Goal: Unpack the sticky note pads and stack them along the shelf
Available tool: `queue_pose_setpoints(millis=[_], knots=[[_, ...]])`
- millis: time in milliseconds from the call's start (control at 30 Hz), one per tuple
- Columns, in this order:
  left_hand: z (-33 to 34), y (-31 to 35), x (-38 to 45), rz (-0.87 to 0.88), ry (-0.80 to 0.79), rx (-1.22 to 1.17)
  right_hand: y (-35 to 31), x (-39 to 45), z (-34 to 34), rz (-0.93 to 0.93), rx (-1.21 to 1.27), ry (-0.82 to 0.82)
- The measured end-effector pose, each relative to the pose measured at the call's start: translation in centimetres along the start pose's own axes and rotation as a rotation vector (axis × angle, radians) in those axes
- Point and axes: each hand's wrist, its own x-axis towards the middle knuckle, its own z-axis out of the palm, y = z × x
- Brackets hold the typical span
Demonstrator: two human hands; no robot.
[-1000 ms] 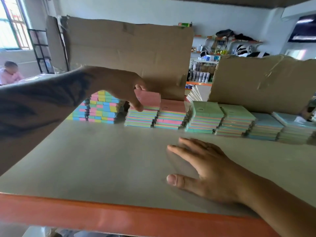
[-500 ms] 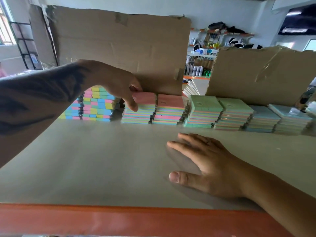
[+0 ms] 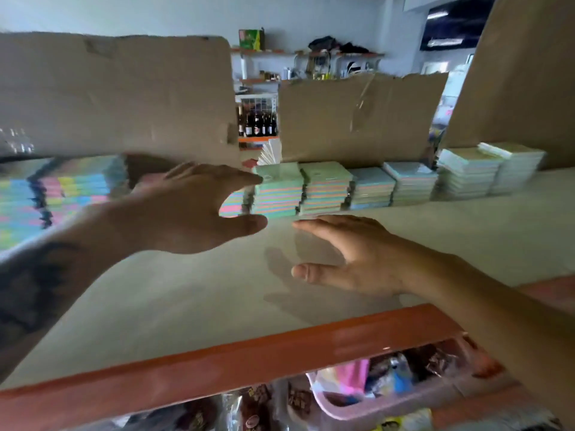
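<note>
Reaching over a pale shelf board [image 3: 174, 306] with an orange front edge [image 3: 217, 365], two bare hands hold nothing. The left hand [image 3: 186, 213] hovers in front of the row of sticky note pads, fingers spread and thumb apart, empty; it hides part of a pink-topped stack [image 3: 231, 203]. The right hand [image 3: 351, 253] lies palm down, fingers straight and spread, low over the board; contact cannot be told. Stacks of pastel sticky note pads line the back of the shelf: green-topped stacks [image 3: 280, 191] beside the left fingertips, blue-topped stacks [image 3: 392, 185] further right, multicoloured blurred stacks [image 3: 71, 188] at left. Cardboard sheets [image 3: 124, 94] stand upright behind them. A pink basket [image 3: 373, 405] of packets sits below.
</note>
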Motion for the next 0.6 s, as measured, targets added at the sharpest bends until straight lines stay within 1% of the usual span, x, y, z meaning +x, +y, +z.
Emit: queue_pose_setpoints(millis=[100,200,267,367,500,600], knots=[[1.7,5.7,0.9,0.018,-0.053,0.001,5.3,-3.7,-1.2,0.065,-0.022,0.067],[5.1,13.0,2.7,0.042,-0.033,-0.026,11.3,-8.8,-2.8,0.159,-0.003,0.125],[6.7,16.6,3.8,0.031,-0.023,-0.038,14.7,-11.3,-3.4,0.195,-0.019,0.146],[8.8,24.5,6.3,0.084,-0.011,-0.037,20.5,-15.9,-4.1,0.228,-0.054,0.194],[10.3,33.3,10.1,0.146,-0.010,-0.057,27.0,-21.0,-4.8,0.282,-0.053,0.259],[10.9,39.3,12.5,0.209,-0.015,-0.090,31.3,-25.1,-5.7,0.335,-0.049,0.256]])
